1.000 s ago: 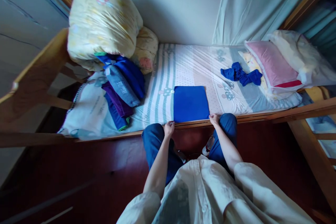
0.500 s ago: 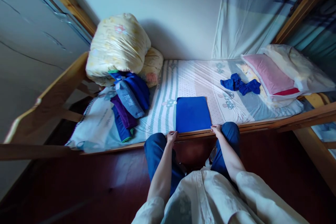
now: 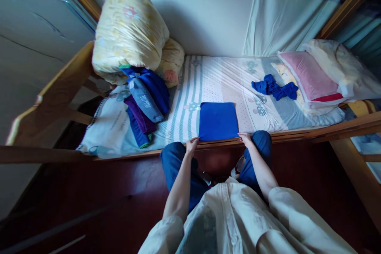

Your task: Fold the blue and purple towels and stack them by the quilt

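A blue cloth (image 3: 218, 121) lies flat as a near-square at the front edge of the bed. Its near left corner is pinched in my left hand (image 3: 192, 144), and my right hand (image 3: 245, 139) pinches the near right corner. To the right on the sheet, a crumpled blue cloth (image 3: 274, 87) lies in a loose bunch. On the left rest rolled or folded clothes: a grey-blue one (image 3: 145, 99), a purple one (image 3: 140, 115) and a bright blue one (image 3: 157, 89).
A large yellow quilt (image 3: 129, 33) is heaped at the bed's left end. A pink pillow (image 3: 311, 74) and a plastic-wrapped bundle (image 3: 342, 63) sit at the right end. The wooden bed rail (image 3: 285, 137) runs along the front, near my knees.
The whole view has shifted, so the bed appears slightly higher. Both hands are still at the blue cloth's near corners, and the cloth's near edge looks straighter.
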A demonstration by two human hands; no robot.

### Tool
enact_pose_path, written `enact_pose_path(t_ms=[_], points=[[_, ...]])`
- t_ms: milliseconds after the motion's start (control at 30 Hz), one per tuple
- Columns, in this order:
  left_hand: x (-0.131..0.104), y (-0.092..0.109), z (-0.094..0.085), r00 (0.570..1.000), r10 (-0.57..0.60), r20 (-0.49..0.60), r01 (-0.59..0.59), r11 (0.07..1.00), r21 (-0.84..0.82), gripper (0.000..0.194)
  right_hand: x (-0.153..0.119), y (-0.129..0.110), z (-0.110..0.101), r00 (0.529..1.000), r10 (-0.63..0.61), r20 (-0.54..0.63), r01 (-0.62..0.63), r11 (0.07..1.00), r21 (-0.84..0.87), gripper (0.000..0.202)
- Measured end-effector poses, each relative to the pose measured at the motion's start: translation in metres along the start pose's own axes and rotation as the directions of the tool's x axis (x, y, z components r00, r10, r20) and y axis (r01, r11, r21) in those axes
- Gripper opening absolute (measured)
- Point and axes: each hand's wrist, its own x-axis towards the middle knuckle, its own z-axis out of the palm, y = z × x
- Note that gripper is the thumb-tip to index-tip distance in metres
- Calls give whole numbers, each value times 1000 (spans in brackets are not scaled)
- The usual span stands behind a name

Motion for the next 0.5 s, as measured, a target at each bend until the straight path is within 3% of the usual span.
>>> enact_pose_path(t_ms=[100,200,400,500], points=[[7,1,1,1000,20,13,-20,999,-28,54,14,4,1,999,-31,32,28,996,79,12],[17,0,3,995,92,28,-92,996,-13,56,27,10,2,997,-66,47,60,992,112,26],[37,1,4,967,251,-33,-237,944,231,27,49,28,4,978,-205,-27,206,979,9,21],[41,3,9,916,397,-55,-363,880,306,18,58,33,10,949,-308,-65,306,951,-41,20]])
